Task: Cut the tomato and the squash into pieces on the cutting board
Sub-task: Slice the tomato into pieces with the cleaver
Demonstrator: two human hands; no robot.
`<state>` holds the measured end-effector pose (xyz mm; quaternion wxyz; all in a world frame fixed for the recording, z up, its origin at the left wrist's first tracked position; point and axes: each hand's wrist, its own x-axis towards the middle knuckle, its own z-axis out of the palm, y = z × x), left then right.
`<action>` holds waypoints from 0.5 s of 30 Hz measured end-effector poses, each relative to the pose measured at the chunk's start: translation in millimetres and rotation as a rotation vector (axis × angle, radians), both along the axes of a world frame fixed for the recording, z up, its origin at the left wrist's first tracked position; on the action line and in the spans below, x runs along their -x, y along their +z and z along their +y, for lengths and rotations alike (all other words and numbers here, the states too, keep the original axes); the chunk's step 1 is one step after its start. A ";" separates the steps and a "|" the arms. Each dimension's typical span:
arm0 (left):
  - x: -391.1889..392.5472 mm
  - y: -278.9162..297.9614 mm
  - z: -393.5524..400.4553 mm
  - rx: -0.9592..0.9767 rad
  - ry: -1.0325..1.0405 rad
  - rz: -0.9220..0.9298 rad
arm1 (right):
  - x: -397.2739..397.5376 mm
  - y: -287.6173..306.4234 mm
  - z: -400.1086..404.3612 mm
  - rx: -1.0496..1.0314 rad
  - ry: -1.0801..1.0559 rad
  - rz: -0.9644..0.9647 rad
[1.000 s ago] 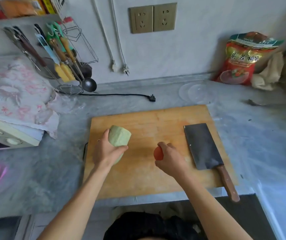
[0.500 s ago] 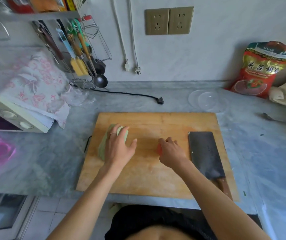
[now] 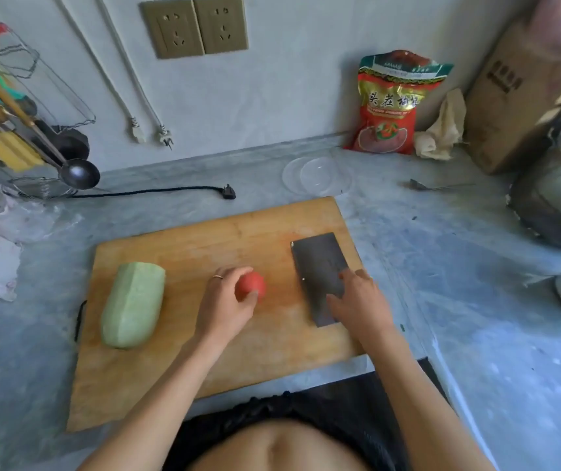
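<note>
A peeled pale green squash lies on its side at the left of the wooden cutting board, with no hand on it. At the board's middle my left hand holds the small red tomato, thumb and fingers curled round it. A cleaver lies flat at the right of the board. My right hand rests on the near end of its blade with fingers spread. The handle is hidden under that hand.
A clear plastic lid and a black plug lie behind the board. A red bag, a cardboard box and a metal pot stand at the right. A utensil rack with a ladle is at the left.
My left hand let go of the squash, which now lies on the board, and took the tomato. My right hand left the tomato and moved right onto the cleaver.
</note>
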<state>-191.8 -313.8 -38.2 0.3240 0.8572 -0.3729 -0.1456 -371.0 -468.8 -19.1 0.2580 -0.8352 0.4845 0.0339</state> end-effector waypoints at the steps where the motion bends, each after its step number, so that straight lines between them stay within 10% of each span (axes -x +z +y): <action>1: 2.2 -0.1 -2.9 0.001 -0.023 -0.037 | 8.3 -1.3 0.2 -0.007 -0.034 0.029; 15: 25.1 -5.3 -21.1 0.079 -0.020 -0.076 | 37.2 -12.7 5.1 -0.283 -0.260 -0.043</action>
